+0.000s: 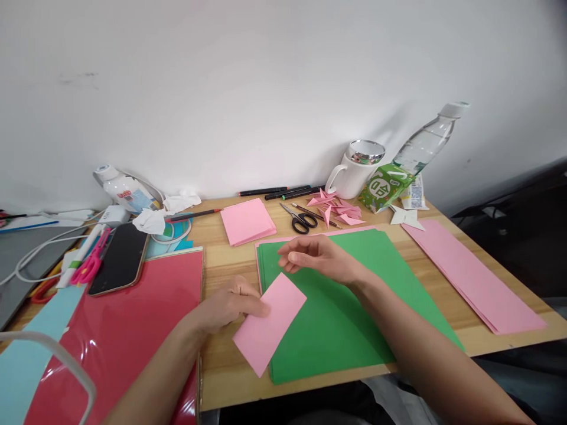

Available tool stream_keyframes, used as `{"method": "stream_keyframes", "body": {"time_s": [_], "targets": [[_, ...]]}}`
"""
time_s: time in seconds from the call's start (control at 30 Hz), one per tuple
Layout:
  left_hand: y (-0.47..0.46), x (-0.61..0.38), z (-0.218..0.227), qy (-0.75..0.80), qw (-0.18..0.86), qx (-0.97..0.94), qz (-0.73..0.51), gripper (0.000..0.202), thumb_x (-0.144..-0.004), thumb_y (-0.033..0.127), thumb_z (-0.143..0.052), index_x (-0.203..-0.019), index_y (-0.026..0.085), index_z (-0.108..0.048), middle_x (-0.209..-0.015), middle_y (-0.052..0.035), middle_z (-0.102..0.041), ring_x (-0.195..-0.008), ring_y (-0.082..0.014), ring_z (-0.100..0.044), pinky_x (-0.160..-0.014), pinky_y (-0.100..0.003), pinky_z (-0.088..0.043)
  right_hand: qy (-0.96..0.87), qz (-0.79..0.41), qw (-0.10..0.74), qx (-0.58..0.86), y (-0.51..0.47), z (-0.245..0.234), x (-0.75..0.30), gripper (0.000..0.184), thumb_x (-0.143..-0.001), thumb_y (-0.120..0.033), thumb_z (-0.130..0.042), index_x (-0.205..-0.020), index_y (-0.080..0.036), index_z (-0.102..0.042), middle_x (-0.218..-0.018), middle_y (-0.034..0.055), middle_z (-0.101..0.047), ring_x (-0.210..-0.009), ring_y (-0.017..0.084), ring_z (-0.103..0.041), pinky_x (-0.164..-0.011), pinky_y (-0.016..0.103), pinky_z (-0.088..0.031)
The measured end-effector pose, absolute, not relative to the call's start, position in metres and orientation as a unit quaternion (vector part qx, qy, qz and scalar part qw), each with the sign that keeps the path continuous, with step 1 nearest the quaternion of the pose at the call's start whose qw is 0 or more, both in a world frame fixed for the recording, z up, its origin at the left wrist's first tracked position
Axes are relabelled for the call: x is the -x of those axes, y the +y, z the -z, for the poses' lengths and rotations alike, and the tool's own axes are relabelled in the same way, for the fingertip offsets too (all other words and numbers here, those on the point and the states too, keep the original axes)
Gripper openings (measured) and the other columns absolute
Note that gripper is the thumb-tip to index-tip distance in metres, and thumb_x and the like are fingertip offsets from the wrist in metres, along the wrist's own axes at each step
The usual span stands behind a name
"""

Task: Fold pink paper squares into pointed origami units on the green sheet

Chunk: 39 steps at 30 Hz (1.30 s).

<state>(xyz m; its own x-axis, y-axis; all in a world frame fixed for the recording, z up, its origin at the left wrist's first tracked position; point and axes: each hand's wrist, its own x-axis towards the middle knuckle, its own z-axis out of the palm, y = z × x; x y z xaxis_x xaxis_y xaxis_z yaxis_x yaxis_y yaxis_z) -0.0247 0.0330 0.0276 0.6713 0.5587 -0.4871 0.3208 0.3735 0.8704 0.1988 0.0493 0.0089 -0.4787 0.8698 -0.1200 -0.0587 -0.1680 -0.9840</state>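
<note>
My left hand [233, 304] grips a pink rectangular sheet of paper [279, 319] by its left edge, with the thumb on top. The sheet is held at a slant, partly over the near left side of a stack of green paper [354, 313]. My right hand [312, 254] hovers just above the sheet's upper corner, apart from it. Its fingers are loosely curved, the thumb stands off, and nothing is in it. Beyond my hands lie a pile of pink paper squares [248, 221] and black-handled scissors [302, 219].
At the back are small pink paper pieces [339, 209], black pens [287, 192], a white mug [352, 177], a green drink carton [385, 188] and a tilted bottle [427, 141]. Pink strips [473, 277] lie right. Left are a phone [120, 257], pink scissors [92, 265] and a red folder [146, 324].
</note>
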Motion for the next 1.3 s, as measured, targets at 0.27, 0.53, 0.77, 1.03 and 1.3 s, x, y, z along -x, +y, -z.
{"method": "stream_keyframes", "body": {"time_s": [0.27,0.53,0.77,1.03,1.3], "targets": [[0.031,0.015,-0.029,0.434,0.626,-0.636,-0.126,0.044,-0.075,0.040,-0.054,-0.046,0.019,-0.029,-0.047,0.0052,-0.027,-0.044,-0.0070,-0.023,-0.043,-0.024,-0.013,-0.536,-0.671,0.325,0.395,0.041,0.004,-0.180,0.038,-0.056,-0.042,-0.082,-0.066,-0.012,-0.061,-0.056,-0.0047,-0.054,-0.050,0.006,-0.044,-0.046,0.018,-0.030],[0.029,0.008,-0.020,0.495,0.602,-0.587,-0.218,0.030,-0.075,0.036,-0.049,-0.050,0.019,-0.050,-0.048,0.0004,-0.052,-0.051,-0.0152,-0.051,-0.046,-0.024,-0.035,-0.500,-0.650,0.375,0.432,0.041,0.002,-0.177,0.038,-0.054,-0.042,-0.081,-0.066,-0.012,-0.061,-0.059,-0.0028,-0.057,-0.052,0.008,-0.048,-0.048,0.020,-0.034],[0.029,0.006,-0.024,0.492,0.619,-0.572,-0.218,0.030,-0.072,0.036,-0.049,-0.048,0.019,-0.048,-0.047,-0.0005,-0.055,-0.051,-0.0168,-0.056,-0.047,-0.025,-0.041,-0.506,-0.627,0.388,0.447,0.043,0.001,-0.180,0.037,-0.056,-0.043,-0.079,-0.062,-0.012,-0.061,-0.056,-0.0027,-0.054,-0.051,0.008,-0.045,-0.048,0.021,-0.032],[0.031,0.008,-0.026,0.457,0.670,-0.543,-0.218,0.026,-0.066,0.034,-0.049,-0.047,0.018,-0.051,-0.050,-0.0048,-0.064,-0.050,-0.0192,-0.062,-0.050,-0.027,-0.047,-0.527,-0.593,0.405,0.454,0.052,-0.001,-0.196,0.036,-0.060,-0.044,-0.077,-0.067,-0.011,-0.065,-0.059,-0.0008,-0.057,-0.052,0.008,-0.047,-0.048,0.021,-0.034],[0.038,0.020,-0.023,0.469,0.659,-0.461,-0.366,0.029,-0.073,0.037,-0.053,-0.056,0.014,-0.054,-0.070,-0.0117,-0.072,-0.056,-0.0219,-0.067,-0.052,-0.030,-0.050,-0.466,-0.549,0.482,0.499,0.061,-0.001,-0.208,0.038,-0.060,-0.047,-0.077,-0.067,-0.013,-0.061,-0.058,-0.0019,-0.056,-0.049,0.008,-0.045,-0.044,0.021,-0.033]]}}
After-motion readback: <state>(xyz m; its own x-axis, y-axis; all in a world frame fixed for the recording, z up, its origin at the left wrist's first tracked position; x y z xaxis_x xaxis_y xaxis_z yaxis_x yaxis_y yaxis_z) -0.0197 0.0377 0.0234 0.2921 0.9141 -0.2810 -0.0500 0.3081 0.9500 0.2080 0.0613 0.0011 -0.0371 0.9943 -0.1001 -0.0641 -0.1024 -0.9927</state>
